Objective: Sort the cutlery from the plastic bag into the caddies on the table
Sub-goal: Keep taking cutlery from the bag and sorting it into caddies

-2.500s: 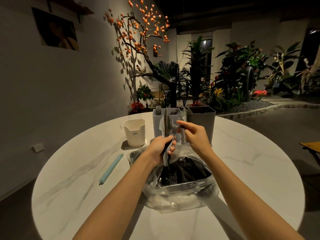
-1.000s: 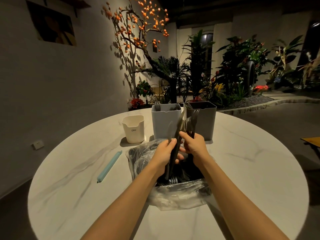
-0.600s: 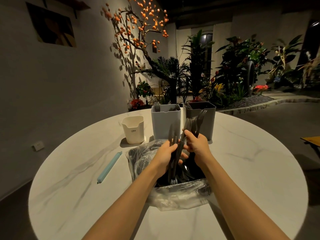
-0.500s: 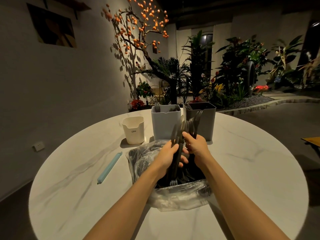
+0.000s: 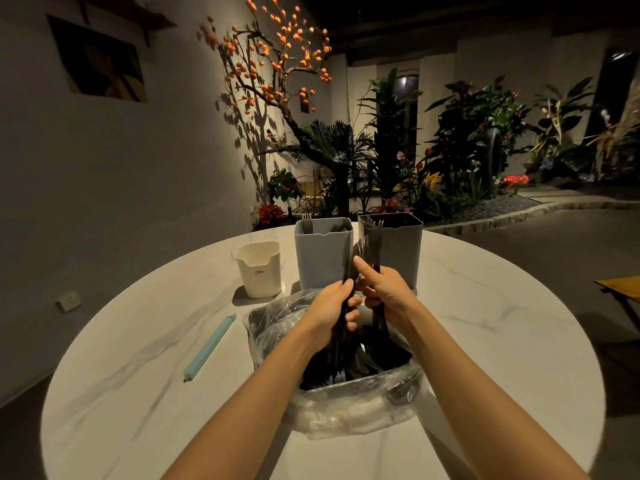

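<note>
A clear plastic bag point(image 5: 349, 407) full of dark cutlery lies open on the round marble table point(image 5: 485, 327). My left hand point(image 5: 334, 308) grips a bundle of dark cutlery upright over the bag. My right hand point(image 5: 386, 289) holds dark forks point(image 5: 374, 237) whose tines stick up in front of the dark grey caddy point(image 5: 403, 251). The light grey caddy point(image 5: 322, 258) stands left of it with a fork poking out. A small cream caddy point(image 5: 259, 268) stands further left.
A pale blue bag clip point(image 5: 209, 348) lies on the table left of the bag. Behind the table are a tree with orange fruit point(image 5: 277, 64), potted plants and a wall. A wooden seat edge point(image 5: 620, 287) shows at the right.
Both hands dropped lower, closer over the bag. The pale cutlery in my left hand gave way to a dark bundle, and my right hand took dark forks, which now stand straighter before the dark caddy.
</note>
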Motion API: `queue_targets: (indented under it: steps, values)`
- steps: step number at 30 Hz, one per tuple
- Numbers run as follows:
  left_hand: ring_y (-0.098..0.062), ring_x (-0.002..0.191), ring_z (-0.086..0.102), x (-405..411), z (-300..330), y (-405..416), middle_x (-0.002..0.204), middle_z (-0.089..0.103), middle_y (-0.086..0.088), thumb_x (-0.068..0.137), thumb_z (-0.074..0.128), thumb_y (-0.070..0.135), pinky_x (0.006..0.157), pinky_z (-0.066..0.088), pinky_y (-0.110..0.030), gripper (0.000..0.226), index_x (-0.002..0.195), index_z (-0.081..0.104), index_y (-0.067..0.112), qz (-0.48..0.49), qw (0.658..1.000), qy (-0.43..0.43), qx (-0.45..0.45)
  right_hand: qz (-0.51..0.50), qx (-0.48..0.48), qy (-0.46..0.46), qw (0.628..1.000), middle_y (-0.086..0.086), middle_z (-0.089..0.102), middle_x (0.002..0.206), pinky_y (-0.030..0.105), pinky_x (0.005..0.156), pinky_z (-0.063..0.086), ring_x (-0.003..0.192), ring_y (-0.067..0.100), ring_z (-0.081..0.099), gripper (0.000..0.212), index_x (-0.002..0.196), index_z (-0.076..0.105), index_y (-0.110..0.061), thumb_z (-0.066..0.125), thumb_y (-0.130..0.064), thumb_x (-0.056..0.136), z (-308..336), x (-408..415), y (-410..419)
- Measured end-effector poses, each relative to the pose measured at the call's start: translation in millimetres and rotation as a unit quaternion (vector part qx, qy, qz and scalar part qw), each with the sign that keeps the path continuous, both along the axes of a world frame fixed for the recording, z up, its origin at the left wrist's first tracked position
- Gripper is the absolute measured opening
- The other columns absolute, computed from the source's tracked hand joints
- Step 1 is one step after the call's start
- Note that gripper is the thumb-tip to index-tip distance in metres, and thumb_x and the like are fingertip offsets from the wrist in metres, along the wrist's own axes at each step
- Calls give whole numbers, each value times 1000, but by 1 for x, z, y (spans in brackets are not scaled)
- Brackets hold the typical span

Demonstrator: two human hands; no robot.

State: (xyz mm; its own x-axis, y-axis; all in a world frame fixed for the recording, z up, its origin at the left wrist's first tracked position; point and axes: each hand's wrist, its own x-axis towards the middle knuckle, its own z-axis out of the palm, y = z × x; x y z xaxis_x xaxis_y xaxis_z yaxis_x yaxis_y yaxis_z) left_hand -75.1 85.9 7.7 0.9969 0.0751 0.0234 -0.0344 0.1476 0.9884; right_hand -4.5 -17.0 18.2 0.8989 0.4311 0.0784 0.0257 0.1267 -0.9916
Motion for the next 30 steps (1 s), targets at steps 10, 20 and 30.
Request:
queue_targets:
  steps: [10,20,30]
  values:
    - [-15,52,53,55,40,-7,63,47,-2,105,34,30,63,47,-30,33,79,45,13,88,994,30,50,-78,38,25,996,-8,37,41,18,37,25,36,5,32,24,73,53,-14,50,-13,97,26,33,-6]
    - [-7,52,62,100,63,-16,67,63,-6,106,28,31,50,48,-16,53,119,49,-17,193,980,-42,37,-86,-101,44,990,1,43,53,19,38,26,45,11,33,23,70,59,-14,51,-14,93,31,61,-21]
    - [-14,74,60,105,63,-44,74,60,-2,106,27,32,73,48,-29,34,90,50,13,235,962,-131,-49,-69,161,283,943,14,73,84,42,89,52,85,28,68,35,115,62,-7,37,-29,102,19,64,-14]
